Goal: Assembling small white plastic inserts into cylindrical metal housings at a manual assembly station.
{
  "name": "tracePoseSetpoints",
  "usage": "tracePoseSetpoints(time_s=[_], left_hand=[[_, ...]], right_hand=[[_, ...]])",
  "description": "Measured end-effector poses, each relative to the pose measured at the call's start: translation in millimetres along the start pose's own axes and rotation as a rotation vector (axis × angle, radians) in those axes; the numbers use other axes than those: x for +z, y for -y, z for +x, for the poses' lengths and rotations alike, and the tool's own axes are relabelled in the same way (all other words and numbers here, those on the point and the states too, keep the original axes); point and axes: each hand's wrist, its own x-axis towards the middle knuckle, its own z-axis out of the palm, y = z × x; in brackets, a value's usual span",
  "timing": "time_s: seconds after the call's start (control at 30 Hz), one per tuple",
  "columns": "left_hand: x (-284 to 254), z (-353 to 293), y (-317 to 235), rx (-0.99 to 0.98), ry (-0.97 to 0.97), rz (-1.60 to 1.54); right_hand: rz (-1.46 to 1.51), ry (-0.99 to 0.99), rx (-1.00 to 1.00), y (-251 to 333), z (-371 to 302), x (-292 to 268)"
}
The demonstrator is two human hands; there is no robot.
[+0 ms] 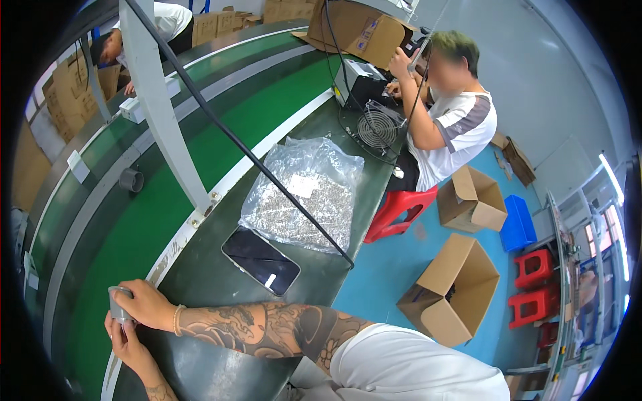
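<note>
A small grey cylindrical part (120, 305) is between my two hands at the lower left, over the edge of the workbench beside the green conveyor. My right hand (144, 305), on the tattooed arm with a bracelet, closes around its upper side. From below, the fingers of my left hand (128, 349) pinch its lower end. A black-screened phone (261, 260) lies on the dark bench (214, 364), to the right of my hands. Behind it rests a clear plastic bag (304, 194) full of small metal pieces.
A grey ring-shaped part (132, 180) lies on the green conveyor belt (160, 230). A white post (164, 107) and black cable (247, 150) cross the view. A co-worker (455, 113) sits beyond with a tool; another person bends at the far left. Open cartons (455, 287) stand on the floor.
</note>
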Motion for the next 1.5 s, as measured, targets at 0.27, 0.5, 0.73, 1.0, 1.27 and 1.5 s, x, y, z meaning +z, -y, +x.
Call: tracePoseSetpoints(time_s=[0.27, 0.5, 0.73, 1.0, 1.27, 1.5], left_hand=[[7, -10, -45, -0.168, -0.166, 0.142], [19, -4, -36, 0.065, -0.24, -0.062], [17, -9, -36, 0.012, -0.189, -0.19], [26, -8, -41, -0.069, -0.198, -0.384], [16, -9, -30, -0.18, -0.174, -0.507], [6, 7, -52, -0.323, 0.087, -0.567]], right_hand=[[-0.528, 0.189, -0.551, -28, 11, 17], [0.131, 0.217, 0.205, -15, 14, 1], [0.194, 0.249, 0.231, -19, 12, 7], [0.177, 0.269, 0.224, -22, 13, 1], [0.028, 0.295, 0.147, -28, 9, 0], [0.094, 0.309, 0.251, -24, 14, -4]])
